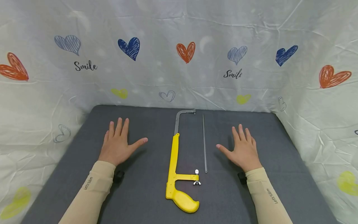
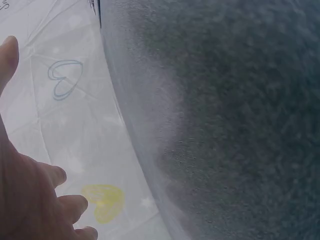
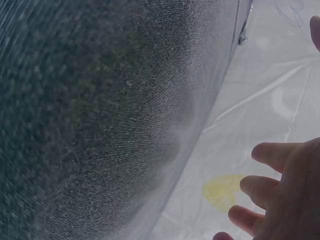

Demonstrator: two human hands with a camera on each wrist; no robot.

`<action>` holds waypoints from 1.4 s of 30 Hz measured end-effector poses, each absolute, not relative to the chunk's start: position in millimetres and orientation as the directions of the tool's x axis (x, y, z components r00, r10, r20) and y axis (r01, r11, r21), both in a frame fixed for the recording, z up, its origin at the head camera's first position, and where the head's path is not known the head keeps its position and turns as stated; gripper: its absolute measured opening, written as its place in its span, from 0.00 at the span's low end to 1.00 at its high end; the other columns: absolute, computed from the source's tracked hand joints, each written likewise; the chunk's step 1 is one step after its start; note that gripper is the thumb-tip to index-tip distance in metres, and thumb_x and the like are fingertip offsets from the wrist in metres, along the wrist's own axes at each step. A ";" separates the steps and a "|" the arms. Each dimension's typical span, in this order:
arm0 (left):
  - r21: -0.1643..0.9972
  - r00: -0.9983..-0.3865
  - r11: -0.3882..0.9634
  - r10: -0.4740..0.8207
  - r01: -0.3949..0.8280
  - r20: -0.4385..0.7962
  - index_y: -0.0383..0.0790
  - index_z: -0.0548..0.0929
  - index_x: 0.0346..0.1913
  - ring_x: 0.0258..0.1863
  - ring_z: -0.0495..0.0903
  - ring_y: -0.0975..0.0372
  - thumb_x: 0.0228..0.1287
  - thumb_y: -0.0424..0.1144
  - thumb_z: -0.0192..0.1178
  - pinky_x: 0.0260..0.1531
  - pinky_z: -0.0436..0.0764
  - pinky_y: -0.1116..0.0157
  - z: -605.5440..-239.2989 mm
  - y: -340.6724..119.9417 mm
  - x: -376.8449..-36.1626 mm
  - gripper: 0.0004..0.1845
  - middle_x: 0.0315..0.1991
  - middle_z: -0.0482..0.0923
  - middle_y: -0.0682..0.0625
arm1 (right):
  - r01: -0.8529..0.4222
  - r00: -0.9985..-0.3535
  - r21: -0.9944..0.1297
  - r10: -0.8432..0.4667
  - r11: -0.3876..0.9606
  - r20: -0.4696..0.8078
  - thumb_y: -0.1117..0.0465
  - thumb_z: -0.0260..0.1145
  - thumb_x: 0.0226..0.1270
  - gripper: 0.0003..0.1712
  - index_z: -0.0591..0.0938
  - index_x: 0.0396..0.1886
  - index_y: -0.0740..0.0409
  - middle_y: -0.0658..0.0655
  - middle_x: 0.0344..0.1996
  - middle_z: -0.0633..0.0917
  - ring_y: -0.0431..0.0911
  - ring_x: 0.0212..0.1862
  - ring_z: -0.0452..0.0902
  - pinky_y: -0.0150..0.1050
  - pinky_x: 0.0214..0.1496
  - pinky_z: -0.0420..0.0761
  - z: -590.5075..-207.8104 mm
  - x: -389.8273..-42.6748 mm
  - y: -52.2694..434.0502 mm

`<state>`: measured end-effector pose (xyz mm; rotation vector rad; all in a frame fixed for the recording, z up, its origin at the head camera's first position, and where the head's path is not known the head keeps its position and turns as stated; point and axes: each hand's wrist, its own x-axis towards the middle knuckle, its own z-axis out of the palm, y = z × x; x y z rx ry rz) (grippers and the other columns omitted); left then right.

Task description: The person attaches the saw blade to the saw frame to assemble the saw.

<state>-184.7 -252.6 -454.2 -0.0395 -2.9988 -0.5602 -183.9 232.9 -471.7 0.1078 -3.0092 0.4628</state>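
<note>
A hacksaw frame [image 1: 174, 158] with a yellow body and grip lies on the table between the two hands, its grey metal arm pointing to the back. At its front clamp sits a wing nut [image 1: 197, 183]. Just right of the frame, a thin grey saw blade [image 1: 204, 143] lies apart from it, lengthwise. My left hand [image 1: 117, 143] is spread palm down to the left of the frame and holds nothing. On the other side, my right hand [image 1: 242, 148] is likewise spread, nearest to the blade and not touching it. Both wrist views show straight fingers, with neither tool in sight.
A dark grey cloth covers the table [image 1: 148, 199]. White curtain sheeting [image 1: 156, 71] printed with hearts hangs behind the table and along both sides. Dark wrist cameras [image 1: 118, 176] sit under the beige sleeves.
</note>
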 end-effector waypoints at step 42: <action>0.413 -0.988 0.898 0.131 0.154 0.084 0.41 0.41 0.90 0.89 0.42 0.37 0.61 0.85 0.56 0.82 0.56 0.33 -457.9 -150.5 -185.4 0.71 0.90 0.39 0.37 | -0.144 -0.989 -0.396 -0.127 0.907 0.069 0.24 0.66 0.69 0.63 0.56 0.90 0.53 0.64 0.89 0.51 0.68 0.88 0.46 0.75 0.83 0.54 -468.7 -185.0 159.1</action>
